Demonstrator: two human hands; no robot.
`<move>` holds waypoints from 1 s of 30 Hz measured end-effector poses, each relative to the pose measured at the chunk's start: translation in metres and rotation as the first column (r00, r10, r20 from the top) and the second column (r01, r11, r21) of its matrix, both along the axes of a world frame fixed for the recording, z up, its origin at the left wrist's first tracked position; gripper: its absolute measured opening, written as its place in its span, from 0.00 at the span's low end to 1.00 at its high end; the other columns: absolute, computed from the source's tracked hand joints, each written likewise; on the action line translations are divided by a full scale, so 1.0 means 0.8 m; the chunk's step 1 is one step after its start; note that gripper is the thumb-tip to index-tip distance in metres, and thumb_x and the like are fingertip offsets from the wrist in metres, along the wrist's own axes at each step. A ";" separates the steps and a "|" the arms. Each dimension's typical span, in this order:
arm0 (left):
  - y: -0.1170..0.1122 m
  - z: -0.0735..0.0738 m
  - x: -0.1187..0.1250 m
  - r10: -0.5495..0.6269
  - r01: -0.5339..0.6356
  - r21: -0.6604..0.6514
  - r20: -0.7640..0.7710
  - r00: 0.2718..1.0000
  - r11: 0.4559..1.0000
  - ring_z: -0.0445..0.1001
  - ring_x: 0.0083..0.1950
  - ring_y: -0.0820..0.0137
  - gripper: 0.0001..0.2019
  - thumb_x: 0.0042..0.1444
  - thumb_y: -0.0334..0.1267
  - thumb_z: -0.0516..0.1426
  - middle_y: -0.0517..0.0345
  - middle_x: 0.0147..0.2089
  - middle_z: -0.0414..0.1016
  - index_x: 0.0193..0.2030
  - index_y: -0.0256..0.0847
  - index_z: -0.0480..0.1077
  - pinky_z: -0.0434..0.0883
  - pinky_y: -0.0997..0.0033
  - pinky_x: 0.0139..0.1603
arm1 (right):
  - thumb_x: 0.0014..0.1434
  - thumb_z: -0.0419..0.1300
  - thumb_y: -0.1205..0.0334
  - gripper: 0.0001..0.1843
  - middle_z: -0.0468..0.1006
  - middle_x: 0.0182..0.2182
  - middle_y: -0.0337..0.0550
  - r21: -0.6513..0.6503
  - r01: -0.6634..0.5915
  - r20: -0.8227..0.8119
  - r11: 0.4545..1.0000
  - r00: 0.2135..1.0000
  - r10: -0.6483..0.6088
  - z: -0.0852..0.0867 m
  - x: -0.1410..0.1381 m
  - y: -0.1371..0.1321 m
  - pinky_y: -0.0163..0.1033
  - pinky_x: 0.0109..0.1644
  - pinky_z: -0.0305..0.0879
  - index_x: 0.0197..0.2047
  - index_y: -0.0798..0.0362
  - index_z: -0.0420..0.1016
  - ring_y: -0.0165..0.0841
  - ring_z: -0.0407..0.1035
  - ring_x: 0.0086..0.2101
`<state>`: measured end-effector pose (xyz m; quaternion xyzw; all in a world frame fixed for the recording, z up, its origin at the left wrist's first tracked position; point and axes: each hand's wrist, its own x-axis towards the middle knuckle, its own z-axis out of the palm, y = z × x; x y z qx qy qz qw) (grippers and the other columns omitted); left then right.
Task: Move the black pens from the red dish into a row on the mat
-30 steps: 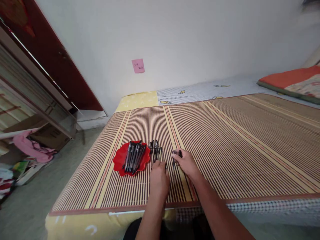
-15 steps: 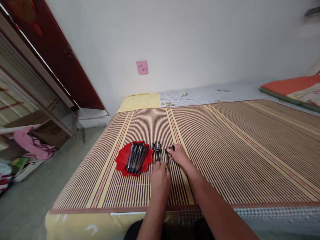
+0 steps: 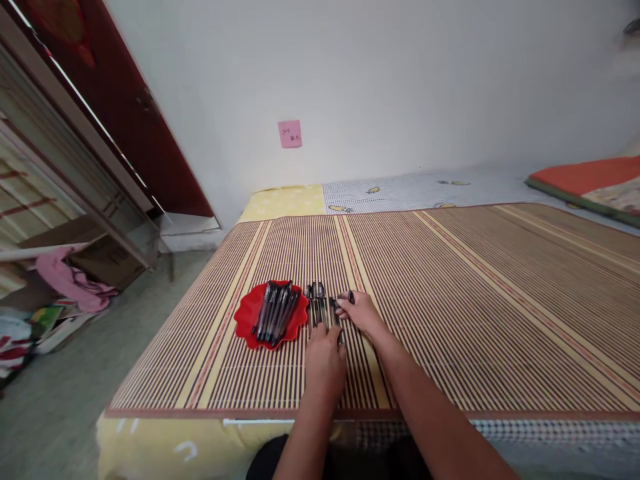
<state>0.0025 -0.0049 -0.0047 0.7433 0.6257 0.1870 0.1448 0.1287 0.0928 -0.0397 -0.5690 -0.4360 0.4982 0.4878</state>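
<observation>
My left hand (image 3: 325, 357) is closed around the lower end of a black pen (image 3: 334, 309), which points away from me just above the mat. To its right, my right hand (image 3: 361, 312) pinches a short black piece that looks like a pen cap (image 3: 351, 297), close beside the pen's upper end. Several capped pens (image 3: 316, 293) lie side by side on the mat beyond my left fingers, their near ends partly hidden by that hand. On the left, a red scalloped plate (image 3: 244, 316) bears a pile of black pens (image 3: 275, 312).
A striped bamboo mat (image 3: 450, 320) covers the bed, its near edge running in front of me. Behind it stands a white wall with a pink note (image 3: 290, 134). An orange folded cloth (image 3: 590, 177) lies at the far right. Floor and a box (image 3: 110, 260) are at left.
The view has shifted slightly, so the scene sits a little further right. Both hands stay at the pen, with only small finger movements; the plate and the row of pens have not moved.
</observation>
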 end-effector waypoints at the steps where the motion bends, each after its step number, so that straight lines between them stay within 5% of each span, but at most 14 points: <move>1: 0.000 0.000 0.000 0.004 -0.004 0.005 -0.007 1.000 1.000 0.71 0.49 0.59 0.16 0.57 0.28 0.55 0.50 0.45 0.72 0.51 0.42 0.74 0.67 0.63 0.51 | 0.57 0.60 0.73 0.03 0.77 0.21 0.39 0.002 -0.002 -0.004 1.000 1.000 0.002 -0.001 0.000 0.000 0.30 0.26 0.73 0.34 0.57 0.73 0.29 0.76 0.23; 8: -0.003 0.004 0.000 -0.009 0.010 0.033 -0.053 0.999 0.999 0.70 0.49 0.57 0.13 0.57 0.34 0.59 0.49 0.45 0.72 0.49 0.43 0.75 0.67 0.60 0.51 | 0.62 0.56 0.61 0.08 0.76 0.25 0.38 0.003 0.030 0.003 1.000 1.000 -0.030 -0.005 0.007 0.008 0.33 0.23 0.73 0.43 0.56 0.71 0.30 0.75 0.22; 15: -0.002 0.005 0.002 -0.013 0.016 0.028 -0.105 0.994 0.999 0.71 0.47 0.59 0.11 0.58 0.38 0.60 0.50 0.43 0.72 0.48 0.44 0.76 0.66 0.63 0.48 | 0.60 0.56 0.69 0.17 0.80 0.31 0.46 0.060 0.035 0.232 0.998 0.972 -0.048 0.013 0.010 0.024 0.37 0.32 0.74 0.52 0.58 0.73 0.33 0.77 0.29; 20: -0.001 0.003 -0.001 -0.001 0.004 0.052 -0.061 0.998 0.999 0.71 0.48 0.59 0.11 0.61 0.38 0.57 0.50 0.43 0.73 0.48 0.43 0.76 0.66 0.62 0.50 | 0.54 0.60 0.72 0.14 0.81 0.42 0.50 0.134 -0.013 0.481 0.991 0.875 -0.053 0.032 0.013 0.037 0.37 0.41 0.68 0.43 0.53 0.81 0.37 0.76 0.39; 25: -0.002 0.002 0.001 -0.024 0.029 0.058 -0.075 0.997 0.998 0.70 0.48 0.58 0.13 0.60 0.39 0.59 0.50 0.44 0.72 0.52 0.45 0.75 0.66 0.61 0.49 | 0.49 0.68 0.65 0.15 0.82 0.40 0.52 0.095 -0.061 0.609 0.994 0.793 -0.010 0.031 0.013 0.046 0.39 0.41 0.66 0.42 0.56 0.82 0.42 0.75 0.40; 30: -0.003 -0.001 0.008 -0.064 0.070 0.051 -0.126 0.990 0.996 0.69 0.48 0.58 0.12 0.60 0.39 0.59 0.51 0.45 0.72 0.50 0.48 0.76 0.65 0.62 0.45 | 0.48 0.66 0.70 0.16 0.83 0.38 0.52 0.076 -0.043 0.646 0.996 0.763 -0.016 0.028 0.013 0.054 0.39 0.39 0.67 0.43 0.58 0.82 0.40 0.76 0.37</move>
